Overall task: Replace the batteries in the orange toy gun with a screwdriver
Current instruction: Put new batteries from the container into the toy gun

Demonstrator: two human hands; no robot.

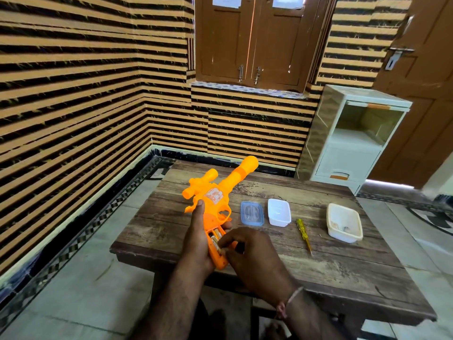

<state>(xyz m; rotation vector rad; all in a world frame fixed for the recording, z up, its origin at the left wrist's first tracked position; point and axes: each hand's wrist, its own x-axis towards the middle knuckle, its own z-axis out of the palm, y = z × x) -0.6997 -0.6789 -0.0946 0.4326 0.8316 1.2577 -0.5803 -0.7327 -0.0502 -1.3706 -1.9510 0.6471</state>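
Right hand (247, 251) fingertips are pinched on batteries (215, 239) in the toy gun (213, 204), which is gripped by the left hand (198, 239); right of the gun, a screwdriver (304, 235) is laid.

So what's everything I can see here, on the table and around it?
toy gun: one, orange, held over the table's left part, grip compartment open
batteries: at least two, gold-toned, in the open grip
lid: one, clear blue, flat on the table right of the gun
small tub: one, white, beside the lid
screwdriver: one, yellow, lying on the table
larger tub: one, cream, right of the screwdriver; small contents unclear
table: one, brown wood
drawer unit: one, white, behind the table
left hand: grips the gun
right hand: fingers at the batteries
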